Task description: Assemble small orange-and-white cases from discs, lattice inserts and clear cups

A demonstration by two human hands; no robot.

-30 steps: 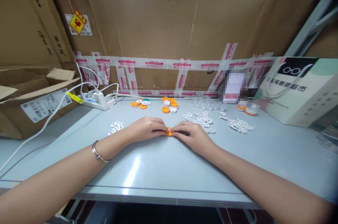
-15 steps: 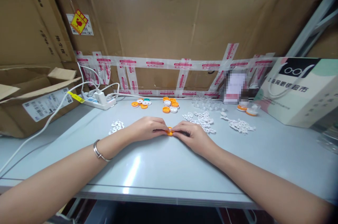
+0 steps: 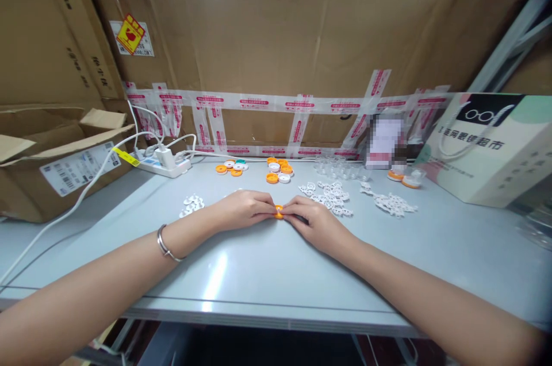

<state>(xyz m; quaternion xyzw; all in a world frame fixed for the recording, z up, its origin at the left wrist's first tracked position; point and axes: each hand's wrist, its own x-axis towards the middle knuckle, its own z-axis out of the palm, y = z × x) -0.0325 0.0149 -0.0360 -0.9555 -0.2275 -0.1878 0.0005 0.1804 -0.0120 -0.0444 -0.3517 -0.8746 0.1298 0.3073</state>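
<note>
Between my fingertips, low over the tabletop, is a small round orange piece [image 3: 279,215] with something pale at its middle, too small to make out. My left hand [image 3: 250,209] pinches its left side, fingers pressed together. From the right, my right hand [image 3: 313,218] grips the opposite edge between thumb and fingers. Much of the piece is hidden by the fingers. Straight behind lies a cluster of orange and white round pieces [image 3: 272,178]. Flat white openwork parts [image 3: 332,196] are spread just behind my right hand, and small white parts [image 3: 192,204] lie behind my left forearm.
Clear plastic cups [image 3: 340,168] stand at the back, near two orange-based pieces [image 3: 411,181]. A second disc group [image 3: 236,172] and more white parts [image 3: 394,205] lie farther out. A power strip [image 3: 170,169] with cables, an open carton [image 3: 81,165] and a paper bag [image 3: 478,165] flank the table.
Both hands keep their hold on the orange piece and have barely moved. My left forearm has shifted slightly to the right.
</note>
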